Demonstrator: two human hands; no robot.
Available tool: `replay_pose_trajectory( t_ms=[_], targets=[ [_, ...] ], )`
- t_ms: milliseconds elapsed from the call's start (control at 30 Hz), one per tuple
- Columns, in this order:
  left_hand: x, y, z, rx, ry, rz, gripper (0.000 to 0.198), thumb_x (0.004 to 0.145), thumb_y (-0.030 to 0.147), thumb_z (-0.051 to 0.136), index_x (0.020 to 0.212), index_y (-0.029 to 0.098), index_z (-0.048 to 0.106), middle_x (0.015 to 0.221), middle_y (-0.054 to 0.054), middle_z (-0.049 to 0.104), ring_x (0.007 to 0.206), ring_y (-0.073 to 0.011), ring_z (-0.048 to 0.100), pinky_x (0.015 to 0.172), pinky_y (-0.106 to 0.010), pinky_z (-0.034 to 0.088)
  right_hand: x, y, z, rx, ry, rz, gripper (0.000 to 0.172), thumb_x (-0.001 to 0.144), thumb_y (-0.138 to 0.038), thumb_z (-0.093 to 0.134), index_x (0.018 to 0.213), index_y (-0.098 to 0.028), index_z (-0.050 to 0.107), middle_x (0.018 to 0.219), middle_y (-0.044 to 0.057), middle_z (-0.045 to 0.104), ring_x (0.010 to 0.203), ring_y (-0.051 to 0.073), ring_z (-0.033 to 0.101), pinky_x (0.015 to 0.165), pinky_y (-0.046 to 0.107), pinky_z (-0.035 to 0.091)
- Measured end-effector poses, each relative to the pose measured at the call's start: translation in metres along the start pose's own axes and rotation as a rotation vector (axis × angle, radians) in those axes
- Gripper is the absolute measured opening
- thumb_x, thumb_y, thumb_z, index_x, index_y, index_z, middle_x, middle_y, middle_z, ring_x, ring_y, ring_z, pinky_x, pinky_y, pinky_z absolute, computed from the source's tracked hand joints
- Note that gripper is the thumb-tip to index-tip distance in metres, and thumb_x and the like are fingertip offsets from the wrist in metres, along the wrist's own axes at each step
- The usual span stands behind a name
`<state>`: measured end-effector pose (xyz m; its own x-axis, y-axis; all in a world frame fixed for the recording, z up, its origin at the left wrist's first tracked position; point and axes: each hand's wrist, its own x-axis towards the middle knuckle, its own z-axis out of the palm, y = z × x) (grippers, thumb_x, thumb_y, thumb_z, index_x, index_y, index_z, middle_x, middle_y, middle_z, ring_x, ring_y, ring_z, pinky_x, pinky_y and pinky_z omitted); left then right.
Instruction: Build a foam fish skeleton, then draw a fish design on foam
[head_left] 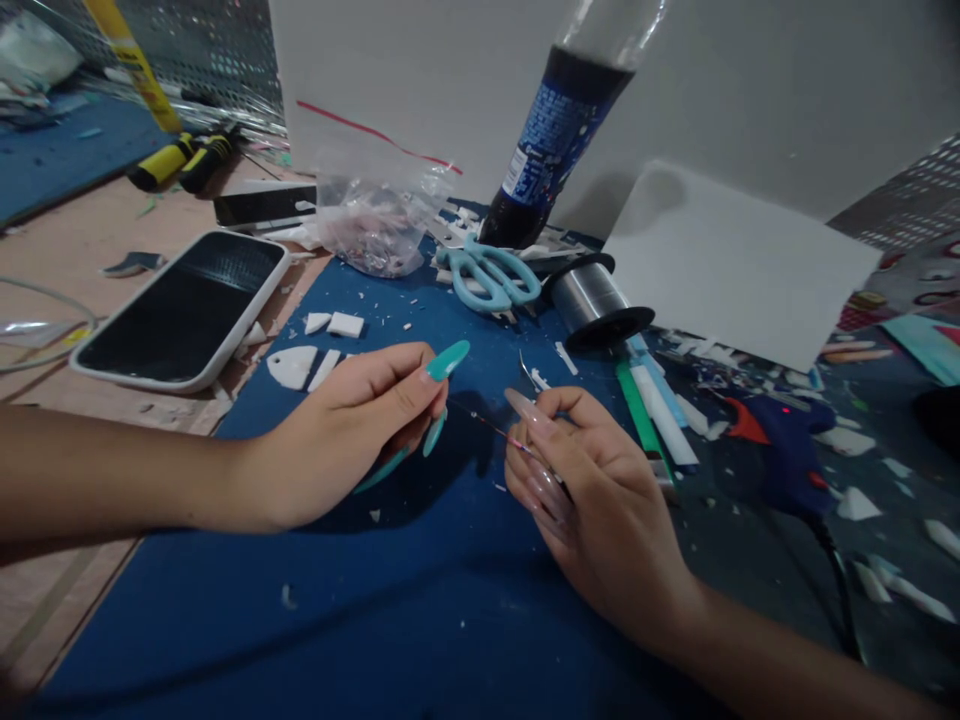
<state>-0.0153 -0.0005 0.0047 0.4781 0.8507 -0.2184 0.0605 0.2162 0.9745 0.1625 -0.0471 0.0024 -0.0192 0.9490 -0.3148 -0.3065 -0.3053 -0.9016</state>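
Observation:
My left hand point(352, 430), with long teal nails, pinches one end of a thin thread point(480, 422) carrying tiny beads. My right hand point(592, 500), with long pale nails, is curled and pinches the other end of the same thread near its fingertips. Both hands hover just above a blue mat point(360, 600). A thin bent wire point(525, 368) lies on the mat just beyond the fingers.
A phone point(184, 310) lies at the left. Behind the hands are a plastic bag of beads point(375, 225), teal scissors point(487, 275), a wire spool point(592, 300), a dark soda bottle point(555, 130) and white foam scraps point(311, 350). A blue glue gun point(787, 450) lies right.

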Motion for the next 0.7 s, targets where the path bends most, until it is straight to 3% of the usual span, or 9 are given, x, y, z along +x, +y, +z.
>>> replay_pose_trajectory(
  t_ms=[367, 700],
  targets=[
    [0.0003, 0.0029, 0.0004, -0.016, -0.017, -0.005, 0.033, 0.096, 0.033, 0.044, 0.067, 0.018, 0.047, 0.052, 0.006, 0.042, 0.042, -0.0033, 0.032, 0.037, -0.009, 0.027, -0.0025, -0.0016, -0.0001, -0.005, -0.028, -0.009, 0.025, 0.09, -0.032, 0.058, 0.072, -0.022, 0.044, 0.046, -0.009, 0.037, 0.039, 0.004, 0.028, 0.037, 0.018, 0.022],
    [0.0007, 0.0024, 0.0019, 0.043, 0.026, 0.005, 0.031, 0.095, 0.034, 0.044, 0.069, 0.019, 0.049, 0.053, 0.005, 0.045, 0.043, -0.0045, 0.034, 0.037, -0.011, 0.029, -0.0011, -0.002, 0.0, -0.035, -0.012, -0.015, 0.024, 0.088, -0.035, 0.058, 0.072, -0.022, 0.046, 0.048, -0.007, 0.042, 0.04, 0.006, 0.033, 0.037, 0.02, 0.025]
  ],
)
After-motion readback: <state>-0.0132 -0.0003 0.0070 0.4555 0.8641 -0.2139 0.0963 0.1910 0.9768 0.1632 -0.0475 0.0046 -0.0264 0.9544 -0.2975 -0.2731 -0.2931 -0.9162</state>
